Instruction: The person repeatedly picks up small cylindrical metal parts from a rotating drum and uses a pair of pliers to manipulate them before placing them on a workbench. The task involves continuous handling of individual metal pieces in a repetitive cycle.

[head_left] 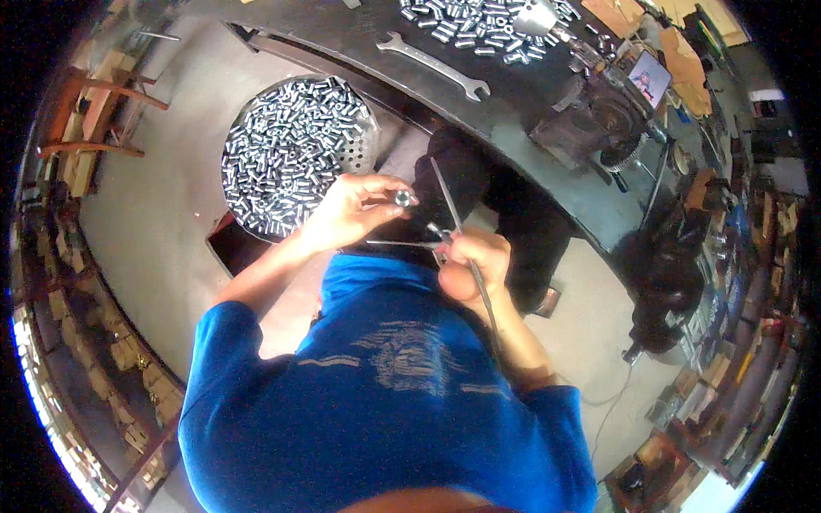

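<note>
My left hand (346, 212) pinches a small shiny metal sleeve (402, 197) between thumb and fingers, its round end showing. To its right, my right hand (479, 261) is closed around a long thin metal rod (445, 195), perhaps a file, which sticks out above and below the fist. A second thin rod (398, 244) points left from the same hand. A small silver piece (438, 231) shows by those fingers; its kind I cannot make out. Beyond my left hand, a round perforated metal basket (363, 152) is heaped with short metal sleeves (286, 150).
A dark workbench (342, 34) runs along the far side, bearing an open-end wrench (434, 65), a pile of metal sleeves (470, 27), a greasy machine (590, 115) and a phone (650, 79). A wooden chair (103, 115) stands at left; shelving (94, 385) is behind it.
</note>
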Demonstrator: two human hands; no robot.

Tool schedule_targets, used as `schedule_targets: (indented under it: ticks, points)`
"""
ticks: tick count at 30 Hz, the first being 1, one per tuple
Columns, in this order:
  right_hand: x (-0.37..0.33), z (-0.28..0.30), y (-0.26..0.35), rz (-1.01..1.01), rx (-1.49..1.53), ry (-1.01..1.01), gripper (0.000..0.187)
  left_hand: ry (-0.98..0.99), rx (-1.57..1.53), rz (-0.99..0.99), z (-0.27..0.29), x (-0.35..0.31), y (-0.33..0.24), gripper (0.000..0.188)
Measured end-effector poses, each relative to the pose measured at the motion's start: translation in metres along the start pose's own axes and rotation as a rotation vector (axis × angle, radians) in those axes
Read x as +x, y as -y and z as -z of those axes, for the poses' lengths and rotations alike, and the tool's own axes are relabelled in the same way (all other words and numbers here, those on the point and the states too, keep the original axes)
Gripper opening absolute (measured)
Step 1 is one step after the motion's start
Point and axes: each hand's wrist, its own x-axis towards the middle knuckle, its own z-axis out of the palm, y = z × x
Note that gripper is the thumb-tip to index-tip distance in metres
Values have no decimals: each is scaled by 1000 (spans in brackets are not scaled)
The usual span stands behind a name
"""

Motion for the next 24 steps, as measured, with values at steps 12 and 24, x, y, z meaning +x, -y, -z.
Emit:
schedule_targets:
  ticks: [12,24]
  points:
    - [8,4,1,-28,32,64,57,171,-266,9,-8,6,-20,24]
    - [7,1,-4,20,-87,50,42,10,126,147,-23,8,-16,29]
